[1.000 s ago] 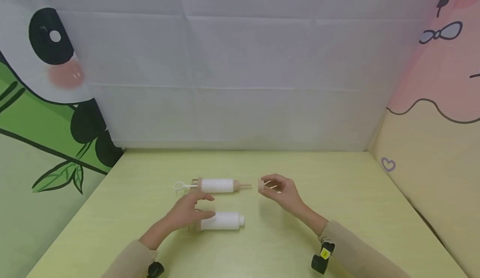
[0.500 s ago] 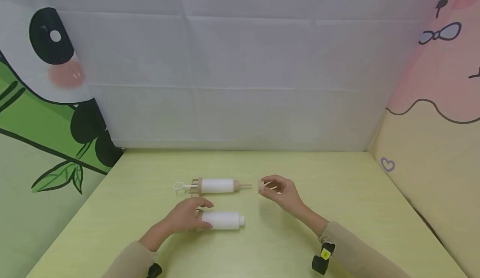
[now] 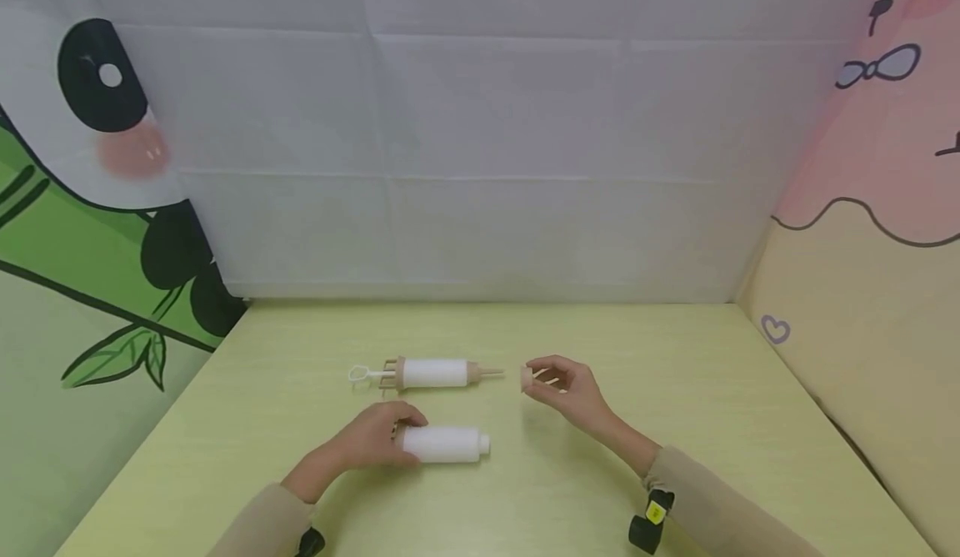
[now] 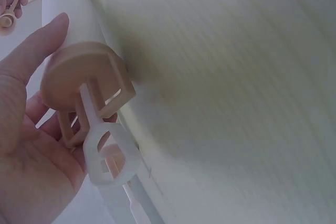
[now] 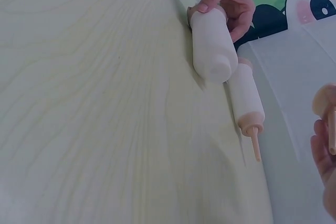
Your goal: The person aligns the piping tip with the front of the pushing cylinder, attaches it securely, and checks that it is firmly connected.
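Note:
My left hand (image 3: 375,436) grips the back end of the nearer white syringe (image 3: 446,444), which points right with its narrow neck bare. In the left wrist view, the thumb lies on the barrel by the beige end collar (image 4: 79,72), and fingers curl beneath. A white ring-shaped plunger handle (image 4: 93,169) sticks out behind. Off to the right, my right hand (image 3: 570,390) pinches a small beige nozzle cap (image 3: 527,379) between thumb and fingertips, above the table. Its thin nozzle (image 5: 332,132) shows in the right wrist view.
Behind the nearer syringe lies a second syringe (image 3: 435,372), with a beige nozzle (image 3: 491,371) fitted and pointing right. Both are on a pale yellow wood-grain table (image 3: 600,490). A white sheet (image 3: 480,123) hangs along the back, with printed cartoon panels on both sides.
My left hand has come down over the nearer syringe's back end and closed round it. The right hand, still pinching the nozzle cap, has shifted slightly right and closer to me.

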{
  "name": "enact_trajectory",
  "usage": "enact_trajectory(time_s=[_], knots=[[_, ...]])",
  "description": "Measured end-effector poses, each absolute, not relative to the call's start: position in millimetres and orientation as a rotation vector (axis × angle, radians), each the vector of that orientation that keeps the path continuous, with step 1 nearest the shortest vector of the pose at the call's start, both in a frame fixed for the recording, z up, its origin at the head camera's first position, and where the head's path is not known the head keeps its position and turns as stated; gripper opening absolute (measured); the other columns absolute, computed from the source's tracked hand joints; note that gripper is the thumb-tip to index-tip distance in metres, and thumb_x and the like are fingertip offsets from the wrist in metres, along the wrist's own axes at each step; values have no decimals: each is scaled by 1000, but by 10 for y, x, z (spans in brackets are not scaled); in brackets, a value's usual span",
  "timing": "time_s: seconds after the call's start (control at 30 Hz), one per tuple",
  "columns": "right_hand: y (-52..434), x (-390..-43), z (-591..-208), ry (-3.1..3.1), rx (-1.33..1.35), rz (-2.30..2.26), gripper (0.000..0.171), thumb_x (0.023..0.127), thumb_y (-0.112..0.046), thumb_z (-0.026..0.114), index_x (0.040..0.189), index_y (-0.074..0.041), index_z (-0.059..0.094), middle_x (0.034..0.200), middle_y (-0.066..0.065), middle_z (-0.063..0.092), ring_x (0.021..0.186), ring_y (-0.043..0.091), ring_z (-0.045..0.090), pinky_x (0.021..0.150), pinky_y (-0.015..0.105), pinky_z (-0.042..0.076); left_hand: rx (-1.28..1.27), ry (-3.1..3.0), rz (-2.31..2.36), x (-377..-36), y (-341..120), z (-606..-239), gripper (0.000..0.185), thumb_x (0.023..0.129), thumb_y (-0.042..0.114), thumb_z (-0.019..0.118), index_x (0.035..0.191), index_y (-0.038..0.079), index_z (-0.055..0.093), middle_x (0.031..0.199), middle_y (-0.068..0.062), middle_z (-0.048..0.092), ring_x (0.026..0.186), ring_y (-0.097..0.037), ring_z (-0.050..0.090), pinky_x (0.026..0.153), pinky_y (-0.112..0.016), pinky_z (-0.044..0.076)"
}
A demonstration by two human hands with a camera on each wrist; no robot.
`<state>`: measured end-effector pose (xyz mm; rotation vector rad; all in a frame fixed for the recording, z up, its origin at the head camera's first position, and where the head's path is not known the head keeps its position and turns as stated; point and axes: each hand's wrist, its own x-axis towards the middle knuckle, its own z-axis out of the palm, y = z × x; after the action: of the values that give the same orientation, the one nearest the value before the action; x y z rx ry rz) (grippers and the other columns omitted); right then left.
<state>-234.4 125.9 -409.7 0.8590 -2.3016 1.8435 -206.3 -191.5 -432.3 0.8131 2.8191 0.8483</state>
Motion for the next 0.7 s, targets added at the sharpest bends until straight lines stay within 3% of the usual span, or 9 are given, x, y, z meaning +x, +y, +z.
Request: enact_trajectory(time_s=[0.7], knots=[[1260, -2350, -4101, -2331, 874, 1820, 28, 80, 3, 63, 107, 10, 59, 98, 24, 61, 86, 21, 60, 70, 25, 51, 747, 2683, 1028, -2084, -1922, -4370, 33, 64, 24, 82, 91, 13, 66, 87, 5, 64, 76, -7, 54, 66, -23, 46]])
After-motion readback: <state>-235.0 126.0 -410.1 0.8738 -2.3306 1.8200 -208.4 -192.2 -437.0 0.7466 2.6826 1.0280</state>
